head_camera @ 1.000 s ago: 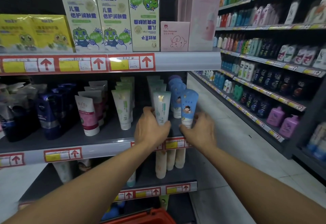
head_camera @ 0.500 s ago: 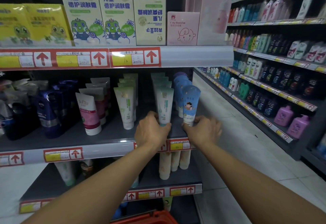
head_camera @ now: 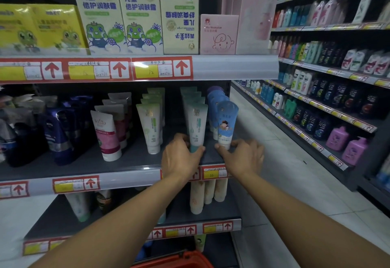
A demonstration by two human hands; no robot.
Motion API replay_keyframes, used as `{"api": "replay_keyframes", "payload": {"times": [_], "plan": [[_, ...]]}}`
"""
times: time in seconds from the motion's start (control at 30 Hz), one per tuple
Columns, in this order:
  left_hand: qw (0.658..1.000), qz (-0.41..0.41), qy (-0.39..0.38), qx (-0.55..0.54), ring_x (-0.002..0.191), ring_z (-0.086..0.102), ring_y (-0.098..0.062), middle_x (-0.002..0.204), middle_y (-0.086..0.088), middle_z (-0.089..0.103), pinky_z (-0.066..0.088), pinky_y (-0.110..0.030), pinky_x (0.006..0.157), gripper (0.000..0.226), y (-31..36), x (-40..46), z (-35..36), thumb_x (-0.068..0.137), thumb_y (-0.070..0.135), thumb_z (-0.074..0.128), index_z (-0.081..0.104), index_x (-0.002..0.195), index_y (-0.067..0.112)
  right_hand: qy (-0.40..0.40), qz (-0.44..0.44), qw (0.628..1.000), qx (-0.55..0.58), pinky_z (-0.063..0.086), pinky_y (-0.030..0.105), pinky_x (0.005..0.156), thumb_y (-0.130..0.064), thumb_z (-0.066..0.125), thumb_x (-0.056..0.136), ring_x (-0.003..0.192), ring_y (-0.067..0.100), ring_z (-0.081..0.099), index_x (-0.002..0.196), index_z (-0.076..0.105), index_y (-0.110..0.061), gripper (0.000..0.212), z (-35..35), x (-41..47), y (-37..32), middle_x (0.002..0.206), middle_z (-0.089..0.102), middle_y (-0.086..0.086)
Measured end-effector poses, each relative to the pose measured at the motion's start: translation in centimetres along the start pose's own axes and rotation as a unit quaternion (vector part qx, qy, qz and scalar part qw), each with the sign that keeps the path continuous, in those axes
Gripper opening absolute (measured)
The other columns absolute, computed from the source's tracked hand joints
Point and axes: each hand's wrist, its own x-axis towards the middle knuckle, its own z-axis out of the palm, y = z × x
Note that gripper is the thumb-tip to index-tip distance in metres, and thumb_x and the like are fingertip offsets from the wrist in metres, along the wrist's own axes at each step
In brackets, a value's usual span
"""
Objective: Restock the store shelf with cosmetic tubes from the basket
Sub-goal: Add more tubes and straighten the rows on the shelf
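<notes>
While both bare forearms reach forward and up from the bottom corners of the view, the two hands meet the front of the middle shelf [head_camera: 80,162] close together but not touching each other. The left hand [head_camera: 181,158] is seen from its back, wrist straight, with thumb and fingers curled round the cap end of a white-and-teal tube [head_camera: 196,125] that stands upright, cap down, at the head of its row. The right hand [head_camera: 242,157], at 3 o'clock from the left, has its wrist bent slightly inward; its thumb and fingertips pinch the base of a blue tube [head_camera: 226,123] with a cartoon figure, also upright and first in its row. The two tubes stand just beside each other, apart by a narrow gap, at the right end of the shelf.

At 9 o'clock from the teal tube stands a row of white-and-green tubes [head_camera: 150,127], and farther that way a pink-and-white tube [head_camera: 106,135] leaning slightly, then dark blue bottles [head_camera: 56,132]. Red-and-yellow price tags [head_camera: 213,173] run along the shelf lip under the hands. On the upper shelf at 12 o'clock stand tall cartons with frog drawings [head_camera: 101,12] and a small pink box [head_camera: 218,33]. Below, at 6 o'clock from the hands, cream tubes [head_camera: 209,194] hang behind the shelf lip, and the rim of a red basket [head_camera: 179,260] shows at the bottom edge. An aisle of bottles [head_camera: 329,95] runs off at 2 o'clock.
</notes>
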Motion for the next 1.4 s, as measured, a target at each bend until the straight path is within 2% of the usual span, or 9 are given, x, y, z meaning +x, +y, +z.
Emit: {"api": "replay_keyframes", "payload": {"times": [0.17,0.27,0.47,0.7,0.8,0.9,1.07,1.4], "plan": [[0.999,0.019,-0.018,-0.029,0.097,0.068,-0.017,0.112,0.005,0.068,0.058,-0.036,0.082,0.052,-0.8,-0.7,-1.8,0.085,0.043,0.081,0.059,0.127,0.020,0.018,-0.045,0.999,-0.008,0.041,0.040,0.096,-0.068,0.051,0.096,0.120,0.027,0.045,0.128,0.064,-0.015,0.063,-0.4,-1.7,0.9,0.125,0.056,0.009],[0.998,0.044,-0.032,-0.030,0.094,0.068,-0.014,0.104,0.009,0.066,0.059,-0.033,0.082,0.042,-1.3,-1.6,-3.2,0.088,0.036,0.079,0.061,0.123,0.023,0.035,-0.056,0.998,-0.018,0.043,0.039,0.098,-0.059,0.055,0.098,0.120,0.027,0.047,0.131,0.059,-0.012,0.058,-1.1,-3.1,0.8,0.125,0.057,0.009],[0.996,0.084,-0.040,-0.009,0.092,0.064,-0.007,0.106,0.013,0.064,0.053,-0.023,0.077,0.036,-2.5,-3.7,-6.6,0.092,0.031,0.074,0.060,0.125,0.028,0.043,-0.086,0.995,-0.025,0.041,0.040,0.102,-0.047,0.059,0.099,0.122,0.027,0.046,0.135,0.055,-0.013,0.050,-2.9,-6.4,-0.5,0.127,0.055,0.008],[0.996,0.090,-0.022,-0.012,0.093,0.063,-0.008,0.101,0.015,0.062,0.049,-0.025,0.075,0.031,-4.9,-5.8,-11.5,0.093,0.030,0.073,0.060,0.120,0.029,0.032,-0.115,0.993,-0.026,0.044,0.038,0.095,-0.045,0.058,0.099,0.114,0.023,0.050,0.126,0.058,-0.016,0.040,-3.1,-10.2,-3.1,0.121,0.059,0.004],[0.997,0.082,-0.010,-0.008,0.093,0.063,-0.007,0.103,0.015,0.063,0.047,-0.022,0.073,0.029,-6.5,-6.3,-14.2,0.093,0.031,0.072,0.060,0.119,0.031,0.032,-0.142,0.989,-0.018,0.046,0.040,0.093,-0.042,0.059,0.098,0.112,0.024,0.051,0.122,0.059,-0.015,0.036,-2.5,-11.8,-5.1,0.118,0.061,0.005],[0.997,0.074,0.016,0.000,0.094,0.065,-0.011,0.100,0.014,0.066,0.053,-0.031,0.082,0.029,-8.5,-6.6,-17.2,0.091,0.033,0.072,0.063,0.118,0.030,0.026,-0.168,0.985,-0.022,0.047,0.040,0.091,-0.043,0.058,0.098,0.110,0.024,0.052,0.120,0.060,-0.015,0.036,-1.6,-13.4,-7.9,0.115,0.062,0.004],[0.997,0.061,0.046,0.007,0.092,0.066,-0.012,0.097,0.014,0.067,0.055,-0.036,0.081,0.024,-11.8,-7.0,-21.6,0.089,0.032,0.072,0.062,0.110,0.030,0.003,-0.216,0.976,-0.013,0.045,0.041,0.095,-0.043,0.058,0.098,0.112,0.026,0.051,0.122,0.060,-0.015,0.037,0.4,-16.4,-12.7,0.115,0.060,0.005],[0.995,0.009,0.089,0.033,0.089,0.065,-0.012,0.097,0.012,0.067,0.056,-0.035,0.078,0.023,-18.0,-7.1,-29.7,0.091,0.032,0.072,0.062,0.113,0.029,-0.040,-0.295,0.954,0.035,0.046,0.043,0.099,-0.043,0.059,0.097,0.116,0.026,0.051,0.127,0.060,-0.017,0.040,5.1,-21.3,-23.2,0.120,0.061,0.004]]}}
